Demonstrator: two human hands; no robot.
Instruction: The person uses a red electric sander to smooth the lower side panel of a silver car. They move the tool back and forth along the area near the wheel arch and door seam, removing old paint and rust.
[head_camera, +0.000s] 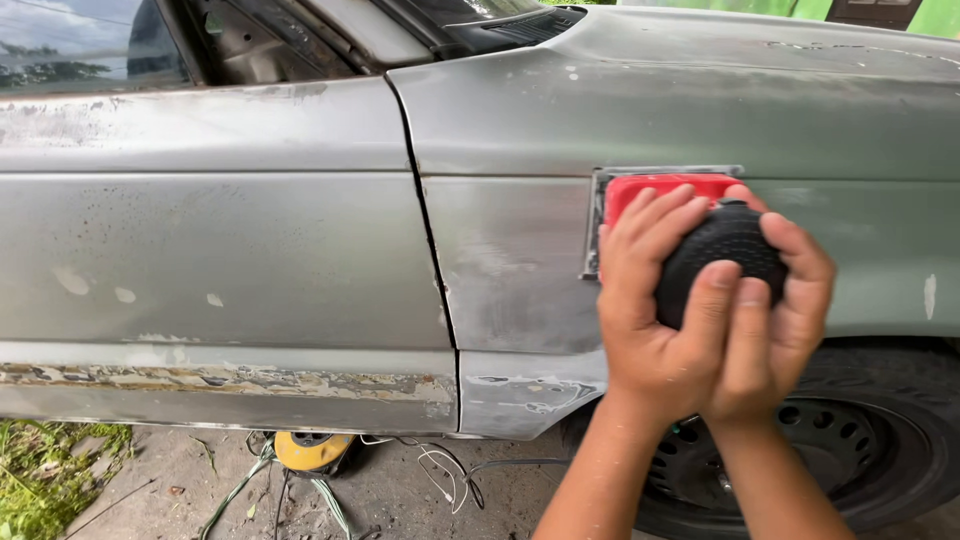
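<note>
Both hands grip a red and black power sander (722, 240) pressed flat against the grey front fender (520, 260) of a car. My left hand (655, 290) wraps the sander's left side, fingers over its red body. My right hand (785, 310) clasps the black textured knob from the right, thumbs overlapping at the front. The sander's metal pad edge (592, 225) shows beside my left fingers. The panel around it is dull and scuffed.
The car door (220, 260) to the left has worn, flaking paint along its lower edge. A black tyre and wheel (880, 440) sit under my forearms. On the ground lie a yellow round object (312, 450), loose cords (450, 475) and grass (45, 470).
</note>
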